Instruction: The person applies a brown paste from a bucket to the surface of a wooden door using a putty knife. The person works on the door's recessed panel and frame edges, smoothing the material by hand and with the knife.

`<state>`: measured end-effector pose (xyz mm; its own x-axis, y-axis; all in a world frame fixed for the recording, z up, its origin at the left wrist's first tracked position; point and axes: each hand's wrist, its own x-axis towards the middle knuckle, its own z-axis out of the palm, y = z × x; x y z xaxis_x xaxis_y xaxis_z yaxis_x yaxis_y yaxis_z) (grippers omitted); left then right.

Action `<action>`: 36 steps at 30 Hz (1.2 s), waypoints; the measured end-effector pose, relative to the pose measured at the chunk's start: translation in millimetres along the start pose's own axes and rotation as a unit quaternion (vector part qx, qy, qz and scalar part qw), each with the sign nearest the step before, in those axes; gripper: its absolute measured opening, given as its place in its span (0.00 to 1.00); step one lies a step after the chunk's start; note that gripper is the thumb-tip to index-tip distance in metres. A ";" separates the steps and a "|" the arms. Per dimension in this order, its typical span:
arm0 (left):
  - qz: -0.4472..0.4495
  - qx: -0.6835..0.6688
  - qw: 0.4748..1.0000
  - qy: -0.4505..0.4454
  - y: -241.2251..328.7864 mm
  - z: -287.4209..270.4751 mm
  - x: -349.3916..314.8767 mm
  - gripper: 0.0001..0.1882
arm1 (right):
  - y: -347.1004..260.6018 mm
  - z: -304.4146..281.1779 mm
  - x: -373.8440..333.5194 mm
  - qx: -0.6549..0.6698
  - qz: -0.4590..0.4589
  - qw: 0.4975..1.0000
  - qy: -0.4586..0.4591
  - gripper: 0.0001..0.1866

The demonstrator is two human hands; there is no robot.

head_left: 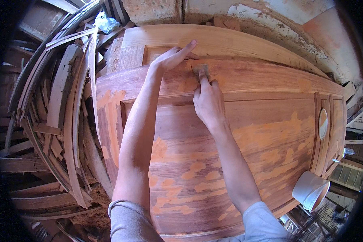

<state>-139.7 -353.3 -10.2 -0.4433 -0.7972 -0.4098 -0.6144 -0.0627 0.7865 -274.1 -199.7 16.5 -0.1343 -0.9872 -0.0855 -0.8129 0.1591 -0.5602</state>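
Note:
A reddish wooden door panel lies in front of me, patched with orange filler. My right hand is closed round a small flat scraper, its index finger pressed along it, on the door's far rail. The scraper's blade meets an orange smear on that rail. Just left of it, my left hand is over the rail's far edge, thumb raised and fingers stretched out. Nothing shows in it; its fingertips are partly hidden.
Behind lies a paler wooden panel, close to a wall. Piled wood scraps fill the left side, a blue plastic bag among them. A white bucket stands at the door's near right edge; a round white lid rests on the door.

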 end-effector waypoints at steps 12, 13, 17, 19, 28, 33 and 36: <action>0.016 -0.019 1.000 0.016 -4.9 -1.1 1.6 0.51 | -6.6 1.3 -1.8 0.006 -0.003 1.000 0.006 0.26; 0.018 -0.026 0.999 0.028 -6.5 -1.1 1.7 0.52 | -7.7 2.3 0.8 0.006 -0.006 1.000 0.005 0.26; 0.014 -0.035 0.999 0.035 -2.6 1.2 5.9 0.52 | -3.3 11.4 8.2 0.001 -0.035 0.998 0.044 0.26; 0.010 -0.034 0.999 0.029 -0.3 0.4 6.0 0.51 | -1.8 14.9 8.5 -0.014 -0.052 0.996 0.067 0.25; 0.046 -0.046 0.994 0.085 0.2 -2.2 -6.7 0.48 | -15.2 2.2 7.4 0.015 0.004 1.000 -0.017 0.28; 0.015 0.003 0.999 0.052 4.0 -7.9 -8.8 0.47 | -10.8 16.4 5.2 -0.002 -0.005 1.000 0.019 0.27; 0.011 -0.015 0.999 0.051 0.6 -7.4 -9.3 0.47 | -18.7 8.9 -2.9 -0.006 0.005 1.000 -0.008 0.26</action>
<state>-131.2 -350.4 -2.5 -0.3873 -0.8556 -0.3434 -0.5849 -0.0599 0.8089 -253.5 -199.9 19.9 -0.1327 -0.9857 -0.1037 -0.8185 0.1680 -0.5494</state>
